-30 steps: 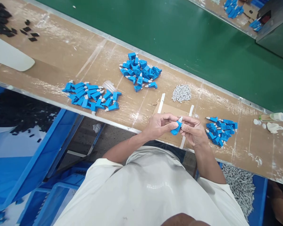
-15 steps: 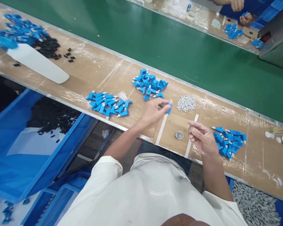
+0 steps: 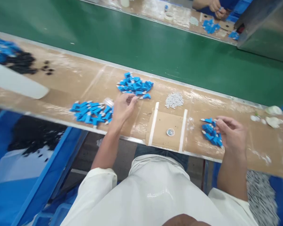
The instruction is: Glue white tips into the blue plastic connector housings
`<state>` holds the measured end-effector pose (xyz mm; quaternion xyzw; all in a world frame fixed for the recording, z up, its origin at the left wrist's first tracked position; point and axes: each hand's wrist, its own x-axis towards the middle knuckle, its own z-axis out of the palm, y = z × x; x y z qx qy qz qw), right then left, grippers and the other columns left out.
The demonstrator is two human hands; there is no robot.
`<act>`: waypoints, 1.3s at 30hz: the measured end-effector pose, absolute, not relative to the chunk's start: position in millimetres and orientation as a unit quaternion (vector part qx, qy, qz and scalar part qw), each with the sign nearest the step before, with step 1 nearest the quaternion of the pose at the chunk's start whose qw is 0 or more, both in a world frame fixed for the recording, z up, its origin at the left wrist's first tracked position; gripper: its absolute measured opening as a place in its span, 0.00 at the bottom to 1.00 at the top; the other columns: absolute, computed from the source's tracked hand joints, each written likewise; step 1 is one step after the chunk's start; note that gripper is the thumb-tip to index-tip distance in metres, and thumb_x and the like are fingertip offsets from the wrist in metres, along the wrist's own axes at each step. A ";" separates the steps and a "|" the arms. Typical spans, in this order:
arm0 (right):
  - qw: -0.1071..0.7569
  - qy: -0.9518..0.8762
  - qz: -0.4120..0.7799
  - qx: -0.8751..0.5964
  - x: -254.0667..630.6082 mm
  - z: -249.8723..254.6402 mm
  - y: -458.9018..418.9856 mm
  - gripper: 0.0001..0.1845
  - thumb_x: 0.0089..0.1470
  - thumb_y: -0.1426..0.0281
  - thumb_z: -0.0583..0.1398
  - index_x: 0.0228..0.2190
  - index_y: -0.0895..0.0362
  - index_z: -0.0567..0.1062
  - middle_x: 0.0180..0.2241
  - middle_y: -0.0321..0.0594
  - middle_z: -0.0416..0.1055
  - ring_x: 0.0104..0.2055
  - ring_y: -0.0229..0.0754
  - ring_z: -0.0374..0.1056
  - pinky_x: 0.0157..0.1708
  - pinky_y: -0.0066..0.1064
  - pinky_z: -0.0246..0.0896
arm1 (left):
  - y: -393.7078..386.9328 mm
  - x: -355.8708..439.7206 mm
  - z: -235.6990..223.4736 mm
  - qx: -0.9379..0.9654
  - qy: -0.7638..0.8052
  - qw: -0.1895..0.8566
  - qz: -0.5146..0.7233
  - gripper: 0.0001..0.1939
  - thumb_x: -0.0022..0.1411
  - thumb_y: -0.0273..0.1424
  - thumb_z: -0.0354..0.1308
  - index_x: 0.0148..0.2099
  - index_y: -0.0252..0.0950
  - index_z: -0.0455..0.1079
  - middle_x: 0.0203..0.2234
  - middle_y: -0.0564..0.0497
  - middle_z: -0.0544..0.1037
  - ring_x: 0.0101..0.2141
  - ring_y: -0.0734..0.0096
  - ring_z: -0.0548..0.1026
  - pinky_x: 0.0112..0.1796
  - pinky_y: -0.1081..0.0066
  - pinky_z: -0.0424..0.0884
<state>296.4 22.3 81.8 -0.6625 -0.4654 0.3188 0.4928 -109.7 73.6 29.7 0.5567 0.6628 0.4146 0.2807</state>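
Note:
My left hand [image 3: 124, 108] is over the near edge of the far pile of blue plastic parts [image 3: 134, 84], thumb and fingers curved with a gap between them; I see no blue part in it. A nearer pile of blue parts [image 3: 89, 112] lies left of that wrist. At the right-hand pile, my right hand [image 3: 232, 133] pinches at a blue plastic part [image 3: 213, 123] with thumb and forefinger; the hand hides some of this pile. Between the hands lies a cardboard sheet [image 3: 163, 124] with white strips and a small round clear dish [image 3: 170, 132].
Small grey-white pieces [image 3: 174, 100] lie beyond the cardboard. A white paddle-shaped board [image 3: 16, 82] and black pieces [image 3: 23, 62] are on the left. Blue bins [image 3: 49, 163] stand below the table edge. A co-worker's hands [image 3: 218, 9] work across the green surface [image 3: 132, 44].
My hands have parted from over the cardboard. The left carried a blue part to the far pile, and it no longer shows in that hand. The right moved to the right-hand pile.

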 end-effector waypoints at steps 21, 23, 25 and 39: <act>0.293 -0.618 0.234 -0.691 325.4 63.2 64.9 0.10 0.40 0.79 0.74 0.24 0.55 0.81 0.26 0.32 0.64 0.33 0.37 0.59 0.37 0.28 0.58 | 6.9 -42.1 42.6 0.590 0.483 0.494 0.418 0.20 0.63 0.47 0.63 0.44 0.36 0.80 0.37 0.46 0.82 0.31 0.67 0.79 0.36 0.68 0.77; 0.311 -0.628 0.270 -0.661 309.4 75.0 58.9 0.08 0.42 0.71 0.74 0.24 0.54 0.81 0.25 0.34 0.66 0.31 0.38 0.61 0.32 0.30 0.59 | 4.0 -32.1 48.8 0.598 0.451 0.496 0.440 0.17 0.65 0.45 0.63 0.45 0.37 0.81 0.39 0.45 0.83 0.36 0.65 0.81 0.39 0.67 0.78; 0.328 -0.626 0.381 -0.596 288.2 87.1 48.4 0.14 0.46 0.58 0.73 0.31 0.54 0.82 0.29 0.37 0.73 0.30 0.39 0.64 0.28 0.30 0.60 | 4.6 -18.2 55.5 0.612 0.396 0.505 0.462 0.17 0.67 0.43 0.61 0.49 0.38 0.80 0.42 0.43 0.83 0.42 0.63 0.81 0.43 0.66 0.78; 0.349 -0.459 0.683 -0.448 199.3 94.7 22.5 0.23 0.41 0.49 0.76 0.33 0.53 0.84 0.35 0.43 0.77 0.28 0.36 0.66 0.24 0.26 0.66 | 24.2 12.0 55.7 0.494 0.220 0.664 0.517 0.25 0.59 0.53 0.68 0.45 0.36 0.81 0.49 0.38 0.83 0.52 0.51 0.79 0.56 0.56 0.72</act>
